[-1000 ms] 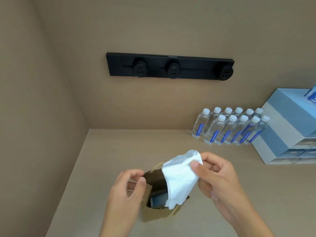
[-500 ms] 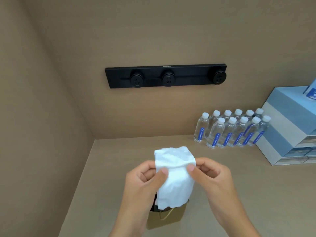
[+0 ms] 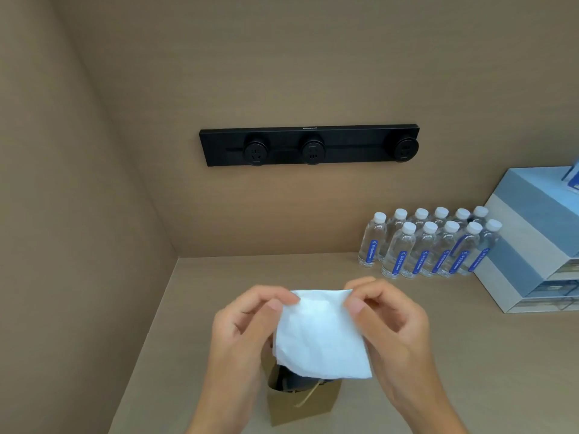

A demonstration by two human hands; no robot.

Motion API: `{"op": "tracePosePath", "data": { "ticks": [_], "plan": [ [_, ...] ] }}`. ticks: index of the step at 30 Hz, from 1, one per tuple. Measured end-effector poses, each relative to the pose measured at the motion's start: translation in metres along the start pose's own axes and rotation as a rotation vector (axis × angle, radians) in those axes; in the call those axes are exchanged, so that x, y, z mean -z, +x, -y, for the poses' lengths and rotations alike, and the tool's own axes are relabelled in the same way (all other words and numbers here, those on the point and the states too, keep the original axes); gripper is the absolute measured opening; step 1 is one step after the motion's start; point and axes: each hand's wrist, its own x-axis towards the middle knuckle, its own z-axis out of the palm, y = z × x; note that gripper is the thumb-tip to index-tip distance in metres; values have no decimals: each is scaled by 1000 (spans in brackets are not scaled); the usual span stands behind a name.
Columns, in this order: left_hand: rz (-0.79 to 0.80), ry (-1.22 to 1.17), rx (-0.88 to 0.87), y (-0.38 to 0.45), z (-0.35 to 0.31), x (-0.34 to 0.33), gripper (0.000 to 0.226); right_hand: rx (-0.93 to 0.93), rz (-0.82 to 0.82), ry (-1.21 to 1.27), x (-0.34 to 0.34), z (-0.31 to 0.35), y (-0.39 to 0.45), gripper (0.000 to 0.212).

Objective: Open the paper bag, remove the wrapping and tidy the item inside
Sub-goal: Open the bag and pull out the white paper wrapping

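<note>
A white crinkled wrapping sheet (image 3: pixel 319 336) hangs spread out above the small brown paper bag (image 3: pixel 300 405). My left hand (image 3: pixel 241 327) pinches its top left corner and my right hand (image 3: pixel 391 321) pinches its top right corner. The bag stands open on the beige counter (image 3: pixel 470 355) directly under the sheet, with a twisted paper handle showing. Something dark sits inside the bag's mouth (image 3: pixel 291 382); the sheet hides most of it.
Several water bottles (image 3: pixel 429 245) with blue labels stand at the back right. A stack of blue-grey boxes (image 3: pixel 539 242) sits at the right edge. A black socket strip (image 3: pixel 310 145) is mounted on the back wall. A beige side wall closes the left.
The sheet came fully out of the bag. My left hand let go of the bag and took a corner of the sheet; both hands have pulled it flat and wider.
</note>
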Motion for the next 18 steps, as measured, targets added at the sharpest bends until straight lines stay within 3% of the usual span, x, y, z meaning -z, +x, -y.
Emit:
{"op": "tracePosePath", "data": {
  "ticks": [4, 8, 13, 15, 18],
  "plan": [
    [7, 8, 54, 2, 0, -3, 43, -13, -81, 69, -10, -3, 3, 27],
    [-17, 122, 125, 2, 1, 0, 43, -23, -78, 34, -10, -4, 6, 32],
    [110, 257, 159, 8, 2, -1, 14, -72, 22, -75, -9, 4, 14, 29],
    [57, 253, 146, 11, 6, -3, 11, -169, -6, 48, -9, 1, 15, 35],
    [-104, 129, 133, 12, 12, -10, 12, -439, 94, 531, -16, -15, 3, 56]
  ]
}}
